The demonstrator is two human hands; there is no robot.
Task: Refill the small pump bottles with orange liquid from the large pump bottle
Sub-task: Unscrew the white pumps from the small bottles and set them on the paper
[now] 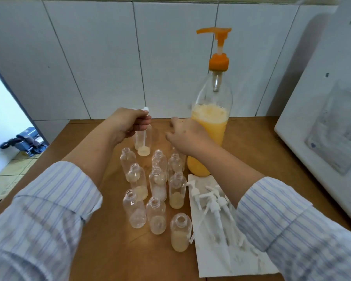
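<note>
The large clear bottle [210, 126] with an orange pump head stands at the back right of the wooden table [101, 250], about half full of orange liquid. My left hand [128, 123] grips the white pump top of a small bottle [143, 138] at the back of the group. My right hand [185, 135] hovers just right of it, in front of the large bottle, fingers loosely curled and holding nothing. Several uncapped small clear bottles [157, 183] stand clustered in the middle, some with a little pale orange liquid at the bottom.
Several white pump tops [213, 203] lie on a white paper towel [221, 258] to the right of the bottles. A white appliance [320, 126] fills the right side. White tiled wall [109, 57] runs behind the table; the floor drops away at the left.
</note>
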